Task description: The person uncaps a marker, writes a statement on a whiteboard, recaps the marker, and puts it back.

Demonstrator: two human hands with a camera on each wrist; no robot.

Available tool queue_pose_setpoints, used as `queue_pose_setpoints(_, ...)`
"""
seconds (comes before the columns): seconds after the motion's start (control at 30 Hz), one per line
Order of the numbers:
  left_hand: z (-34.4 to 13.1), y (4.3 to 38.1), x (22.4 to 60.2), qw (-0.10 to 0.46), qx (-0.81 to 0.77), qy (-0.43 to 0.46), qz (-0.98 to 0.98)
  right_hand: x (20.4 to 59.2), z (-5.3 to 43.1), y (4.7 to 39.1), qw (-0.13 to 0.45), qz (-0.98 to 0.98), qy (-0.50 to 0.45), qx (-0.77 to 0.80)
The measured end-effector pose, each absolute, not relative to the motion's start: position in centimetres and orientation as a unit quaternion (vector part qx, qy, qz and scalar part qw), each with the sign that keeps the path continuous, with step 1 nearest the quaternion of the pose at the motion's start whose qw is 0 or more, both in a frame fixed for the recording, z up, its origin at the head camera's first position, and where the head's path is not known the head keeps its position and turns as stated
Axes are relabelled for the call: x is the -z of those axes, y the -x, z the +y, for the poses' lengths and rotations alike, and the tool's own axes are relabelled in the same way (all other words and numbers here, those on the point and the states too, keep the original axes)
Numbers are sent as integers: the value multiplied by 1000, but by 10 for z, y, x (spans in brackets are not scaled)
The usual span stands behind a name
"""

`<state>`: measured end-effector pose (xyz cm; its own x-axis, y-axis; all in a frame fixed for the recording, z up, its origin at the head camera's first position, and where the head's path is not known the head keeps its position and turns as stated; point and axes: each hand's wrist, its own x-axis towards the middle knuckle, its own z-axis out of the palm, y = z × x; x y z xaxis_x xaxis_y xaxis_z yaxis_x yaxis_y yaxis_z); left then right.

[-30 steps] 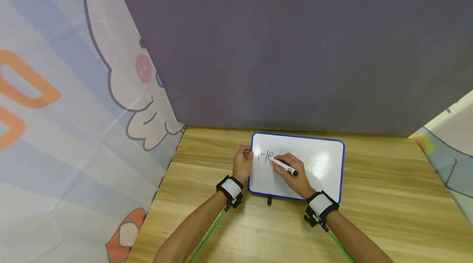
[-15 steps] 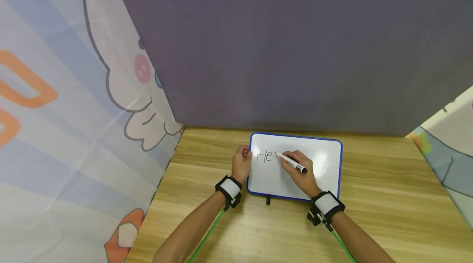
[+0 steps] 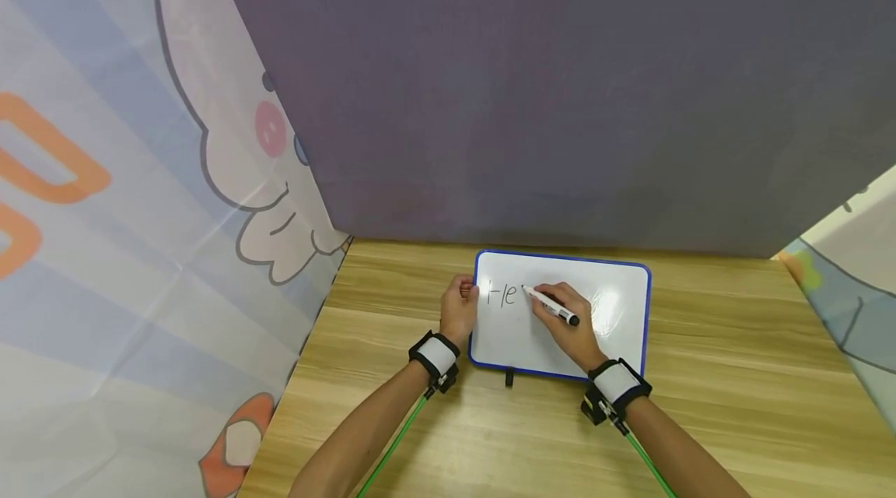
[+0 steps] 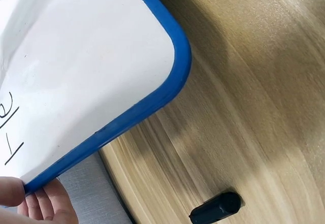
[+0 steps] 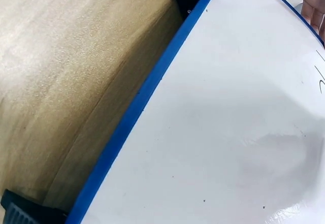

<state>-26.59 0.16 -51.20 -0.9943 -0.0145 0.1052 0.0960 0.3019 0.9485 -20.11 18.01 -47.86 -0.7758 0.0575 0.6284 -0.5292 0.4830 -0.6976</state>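
A white marker (image 3: 551,306) with a black rear end is pinched between the thumb and fingers of my right hand (image 3: 570,331). Its tip meets the whiteboard (image 3: 518,342) just right of the handwritten letters "He" (image 3: 509,295). My left hand (image 3: 458,311) holds the board's left edge. In the left wrist view, the thumb (image 4: 11,191) lies over the blue frame (image 4: 109,135) and the other fingers (image 4: 56,198) curl behind it. The right wrist view shows the board's lower edge and part of the left hand (image 5: 315,3), while the marker is out of sight there.
Black supports (image 5: 30,211) catch the board's lower edge, and one foot (image 3: 509,377) juts out in front. A short black piece (image 4: 216,209) lies on the wooden table (image 3: 714,342). A grey panel (image 3: 532,109) rises behind. Green cables (image 3: 392,447) run from both wrist straps.
The right hand has moved slightly right with the marker, from the "e" to a spot beside its upper right. The "e" now shows whole. The left hand has stayed at the board's edge.
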Motion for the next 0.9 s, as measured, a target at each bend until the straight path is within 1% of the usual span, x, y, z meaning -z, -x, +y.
queue_pose_setpoints(0.27, 3, 266, 511, 44, 587, 21, -808, 512, 190, 207, 262, -828, -135, -477)
queue_pose_setpoints(0.4, 3, 266, 510, 45, 588, 13, -807, 520, 194, 206, 251, -828, -145, -481)
queue_pose_setpoints(0.67, 2, 266, 507, 47, 587, 11, -808, 517, 201, 206, 252, -820, -150, -492)
queue_pose_setpoints(0.9, 3, 264, 509, 54, 582, 15, -811, 505, 200, 209, 281, -819, -124, -485)
